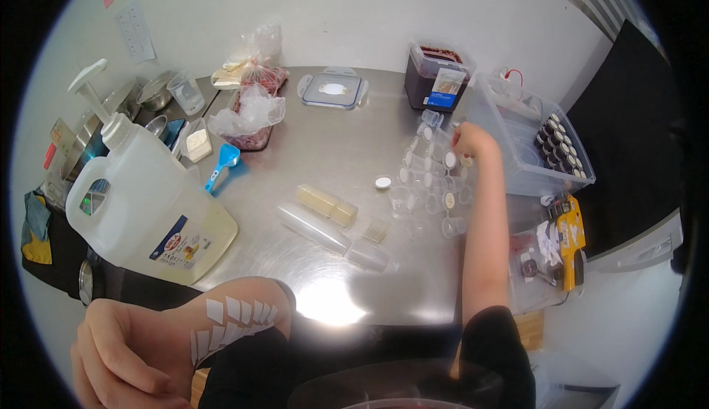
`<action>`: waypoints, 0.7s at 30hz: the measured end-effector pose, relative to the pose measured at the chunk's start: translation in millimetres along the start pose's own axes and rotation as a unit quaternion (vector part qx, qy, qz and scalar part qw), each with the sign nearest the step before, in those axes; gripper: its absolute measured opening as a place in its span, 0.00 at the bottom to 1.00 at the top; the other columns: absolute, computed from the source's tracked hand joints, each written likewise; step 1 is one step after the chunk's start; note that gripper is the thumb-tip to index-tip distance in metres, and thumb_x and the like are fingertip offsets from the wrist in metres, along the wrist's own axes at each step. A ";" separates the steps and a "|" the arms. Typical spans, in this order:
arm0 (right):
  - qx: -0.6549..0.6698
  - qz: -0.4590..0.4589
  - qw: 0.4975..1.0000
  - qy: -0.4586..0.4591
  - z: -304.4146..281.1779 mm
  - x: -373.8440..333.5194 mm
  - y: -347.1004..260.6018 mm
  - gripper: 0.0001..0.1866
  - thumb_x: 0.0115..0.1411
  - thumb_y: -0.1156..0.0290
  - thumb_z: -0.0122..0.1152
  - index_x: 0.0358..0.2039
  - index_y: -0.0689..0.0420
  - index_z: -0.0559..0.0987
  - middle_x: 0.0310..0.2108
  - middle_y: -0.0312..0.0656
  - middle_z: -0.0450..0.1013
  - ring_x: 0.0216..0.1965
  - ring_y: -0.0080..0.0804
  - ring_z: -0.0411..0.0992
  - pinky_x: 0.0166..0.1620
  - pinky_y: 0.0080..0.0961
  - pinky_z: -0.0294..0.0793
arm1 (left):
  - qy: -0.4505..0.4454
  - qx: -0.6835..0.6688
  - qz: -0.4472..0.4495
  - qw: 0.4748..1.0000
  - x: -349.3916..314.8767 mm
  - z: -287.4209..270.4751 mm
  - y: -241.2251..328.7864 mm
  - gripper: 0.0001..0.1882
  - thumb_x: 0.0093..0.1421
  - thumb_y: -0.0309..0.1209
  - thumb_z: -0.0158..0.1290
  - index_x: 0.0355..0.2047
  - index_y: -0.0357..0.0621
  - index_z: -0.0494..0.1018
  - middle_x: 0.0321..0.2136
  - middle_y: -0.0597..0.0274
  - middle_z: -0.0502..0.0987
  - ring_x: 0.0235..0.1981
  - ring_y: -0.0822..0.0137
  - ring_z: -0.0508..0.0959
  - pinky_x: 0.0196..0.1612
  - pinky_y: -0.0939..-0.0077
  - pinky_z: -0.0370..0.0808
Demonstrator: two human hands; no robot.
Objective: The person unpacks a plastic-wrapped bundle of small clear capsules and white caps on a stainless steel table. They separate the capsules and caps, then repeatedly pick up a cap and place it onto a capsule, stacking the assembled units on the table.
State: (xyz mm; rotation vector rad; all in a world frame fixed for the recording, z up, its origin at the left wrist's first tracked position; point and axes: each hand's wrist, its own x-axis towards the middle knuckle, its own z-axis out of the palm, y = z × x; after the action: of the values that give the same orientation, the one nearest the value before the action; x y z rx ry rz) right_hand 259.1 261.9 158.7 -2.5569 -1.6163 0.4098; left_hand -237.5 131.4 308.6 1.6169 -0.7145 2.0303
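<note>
My left hand (122, 350) is raised close at the lower left, fingers curled in, with nothing showing in them. Several small white stickers (235, 310) are stuck in rows along my left forearm. Far to the right, my right hand (473, 142) reaches among small clear plastic cups (428, 180) with hinged lids, fingertips pinched together. Whatever they hold is hidden or too small to make out. Some lids carry round white labels (450, 159). A loose white-topped lid or small disc (382, 182) lies left of the cups.
Stacked clear cups (314, 228) lie mid-table. A large pump jug (162, 195) stands left, near a blue scoop (224, 165) and bagged red food (255, 117). Behind are a flat lid (332, 89) and dark-filled tub (436, 77). A clear bin (509, 143) and yellow tool (571, 243) sit right.
</note>
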 end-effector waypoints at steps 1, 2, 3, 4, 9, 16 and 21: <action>0.004 -0.001 1.000 0.007 1.4 0.5 0.5 0.11 0.41 0.76 0.70 0.28 0.58 0.81 0.24 0.41 0.78 0.25 0.32 0.77 0.29 0.30 0.76 | 0.000 0.011 -0.003 1.000 0.4 0.5 -0.1 0.19 0.59 0.30 0.53 0.10 0.55 0.73 0.11 0.80 0.72 0.12 0.85 0.72 0.17 0.93 0.66; 0.005 -0.004 1.000 0.019 2.2 0.8 0.8 0.11 0.41 0.75 0.71 0.28 0.58 0.81 0.24 0.42 0.78 0.24 0.32 0.77 0.28 0.30 0.76 | 0.001 0.021 -0.006 1.000 0.7 1.1 0.2 0.19 0.59 0.30 0.53 0.10 0.55 0.73 0.12 0.80 0.72 0.12 0.85 0.72 0.17 0.93 0.66; 0.006 -0.008 0.999 0.032 2.8 0.8 1.0 0.11 0.41 0.75 0.71 0.27 0.59 0.81 0.24 0.42 0.78 0.24 0.32 0.77 0.28 0.30 0.76 | 0.001 0.031 -0.009 0.999 0.9 1.3 0.4 0.19 0.59 0.30 0.53 0.10 0.55 0.73 0.12 0.80 0.72 0.12 0.84 0.72 0.17 0.93 0.66; 0.009 -0.006 1.000 0.024 2.5 0.4 1.1 0.12 0.40 0.75 0.72 0.28 0.59 0.81 0.24 0.42 0.78 0.24 0.32 0.77 0.28 0.31 0.76 | -0.003 0.024 -0.009 1.000 1.1 0.6 0.3 0.19 0.59 0.30 0.53 0.10 0.55 0.73 0.12 0.80 0.72 0.12 0.84 0.72 0.17 0.93 0.66; 0.007 0.028 1.000 0.013 -9.2 -9.4 0.4 0.17 0.38 0.75 0.76 0.31 0.60 0.80 0.24 0.44 0.78 0.23 0.35 0.77 0.27 0.33 0.78 | 0.007 0.021 -0.014 1.000 -0.5 -0.4 1.7 0.19 0.59 0.30 0.54 0.10 0.55 0.73 0.11 0.79 0.72 0.11 0.84 0.72 0.16 0.91 0.66; -0.089 0.105 0.983 -0.118 -25.4 -27.0 -13.2 0.18 0.39 0.74 0.79 0.32 0.64 0.82 0.29 0.48 0.80 0.27 0.40 0.80 0.30 0.38 0.79 | -0.125 -0.076 -0.023 0.989 5.7 6.6 -14.8 0.23 0.69 0.47 0.42 0.17 0.52 0.66 0.17 0.74 0.66 0.17 0.73 0.67 0.25 0.78 0.63; -0.114 0.118 0.979 -0.122 -13.4 -18.4 -8.7 0.14 0.39 0.76 0.78 0.29 0.63 0.84 0.29 0.52 0.81 0.27 0.41 0.80 0.32 0.40 0.79 | -0.132 -0.068 -0.022 0.989 11.1 14.5 -21.3 0.24 0.69 0.47 0.40 0.17 0.53 0.66 0.17 0.75 0.64 0.17 0.76 0.66 0.25 0.80 0.62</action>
State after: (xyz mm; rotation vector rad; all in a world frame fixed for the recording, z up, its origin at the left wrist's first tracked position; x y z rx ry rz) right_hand 247.8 250.0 176.7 -2.9913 -1.5109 0.6114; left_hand -215.6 138.7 324.6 1.8215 -0.8815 1.7136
